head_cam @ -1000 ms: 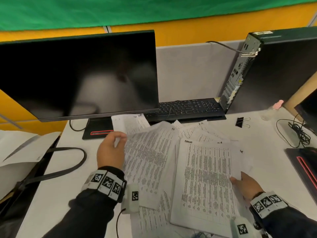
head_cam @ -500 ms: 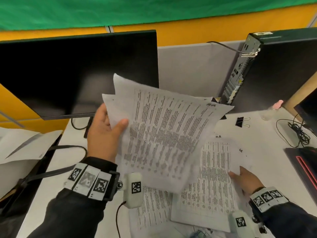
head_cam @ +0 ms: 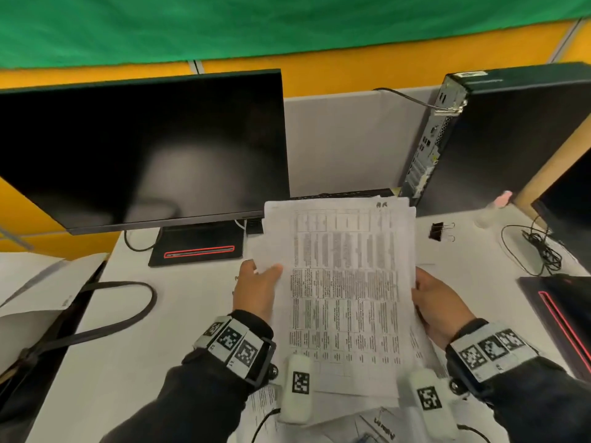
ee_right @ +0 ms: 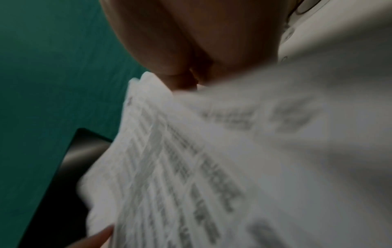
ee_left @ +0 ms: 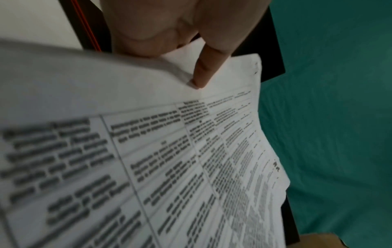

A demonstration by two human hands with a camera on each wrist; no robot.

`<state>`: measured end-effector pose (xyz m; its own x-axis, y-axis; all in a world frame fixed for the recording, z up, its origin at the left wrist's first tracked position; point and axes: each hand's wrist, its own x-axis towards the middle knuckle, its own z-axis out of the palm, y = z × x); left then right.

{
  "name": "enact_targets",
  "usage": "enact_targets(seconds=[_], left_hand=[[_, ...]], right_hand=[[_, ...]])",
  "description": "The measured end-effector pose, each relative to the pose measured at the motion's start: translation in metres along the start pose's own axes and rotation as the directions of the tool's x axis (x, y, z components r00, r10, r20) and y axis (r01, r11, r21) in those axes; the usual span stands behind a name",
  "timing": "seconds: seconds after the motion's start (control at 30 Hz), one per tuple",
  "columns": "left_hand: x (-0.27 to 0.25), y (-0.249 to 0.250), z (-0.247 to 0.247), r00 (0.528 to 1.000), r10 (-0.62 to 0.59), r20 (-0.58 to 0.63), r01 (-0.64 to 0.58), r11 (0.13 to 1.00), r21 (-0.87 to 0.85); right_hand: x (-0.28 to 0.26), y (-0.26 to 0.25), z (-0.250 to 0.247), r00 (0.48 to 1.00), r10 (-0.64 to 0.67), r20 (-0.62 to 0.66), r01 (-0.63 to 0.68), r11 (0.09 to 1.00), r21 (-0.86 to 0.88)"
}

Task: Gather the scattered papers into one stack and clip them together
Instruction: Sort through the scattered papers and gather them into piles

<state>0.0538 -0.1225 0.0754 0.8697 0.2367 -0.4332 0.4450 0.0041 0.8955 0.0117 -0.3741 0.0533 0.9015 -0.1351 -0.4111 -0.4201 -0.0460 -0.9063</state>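
Observation:
A bundle of printed papers [head_cam: 345,282] is held up off the white desk, tilted toward me, between both hands. My left hand [head_cam: 256,289] grips its left edge, thumb on the front sheet. My right hand [head_cam: 438,302] holds the right edge, fingers behind the sheets. The left wrist view shows the papers [ee_left: 169,151] with a thumb pressing the top sheet; the right wrist view shows the blurred papers [ee_right: 212,159] against my fingers. A few more sheets [head_cam: 367,420] lie on the desk under the bundle. A black binder clip [head_cam: 437,231] lies on the desk to the right, untouched.
A black monitor [head_cam: 140,148] stands at the back left on its stand [head_cam: 198,247]. A computer tower [head_cam: 511,132] stands at the back right, with cables [head_cam: 540,251] beside it. A keyboard edge [head_cam: 339,196] shows behind the papers. A bag strap [head_cam: 105,318] lies at the left.
The left hand lifted its sheets from the desk and brought them right onto the pile; the right hand rose from the desk, and both now hold one raised bundle.

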Motion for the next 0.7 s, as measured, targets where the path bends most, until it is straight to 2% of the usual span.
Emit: enact_targets(seconds=[0.1,0.2,0.27,0.33,0.4,0.5,0.57,0.7], left_hand=[[-0.008,0.006,0.004,0.999,0.042,-0.010,-0.042,0.999,0.013],[-0.021,0.017,0.007,0.979,0.201,-0.017,-0.200,0.980,0.020],[-0.029,0.025,0.007,0.944,0.329,-0.028,-0.329,0.944,-0.013],[-0.037,0.030,0.007,0.903,0.430,0.011,-0.430,0.902,-0.036],[-0.045,0.031,0.005,0.862,0.502,0.069,-0.498,0.864,-0.074],[-0.048,0.023,-0.001,0.831,0.531,0.164,-0.519,0.847,-0.112],[-0.046,0.015,-0.005,0.829,0.517,0.213,-0.519,0.853,-0.054],[-0.040,0.005,-0.005,0.830,0.511,0.224,-0.533,0.844,0.052]], right_hand=[[-0.012,-0.016,0.014,0.992,-0.071,-0.109,0.070,0.997,-0.012],[-0.028,-0.031,0.022,0.979,-0.105,-0.174,0.121,0.989,0.085],[-0.035,-0.038,0.028,0.961,-0.226,-0.159,0.234,0.972,0.034],[-0.037,-0.043,0.032,0.924,-0.345,-0.163,0.342,0.938,-0.046],[-0.034,-0.041,0.031,0.897,-0.403,-0.184,0.394,0.915,-0.083],[-0.036,-0.034,0.027,0.880,-0.426,-0.212,0.410,0.905,-0.117],[-0.037,-0.026,0.024,0.891,-0.399,-0.216,0.382,0.917,-0.118],[-0.038,-0.032,0.027,0.893,-0.391,-0.221,0.388,0.920,-0.057]])
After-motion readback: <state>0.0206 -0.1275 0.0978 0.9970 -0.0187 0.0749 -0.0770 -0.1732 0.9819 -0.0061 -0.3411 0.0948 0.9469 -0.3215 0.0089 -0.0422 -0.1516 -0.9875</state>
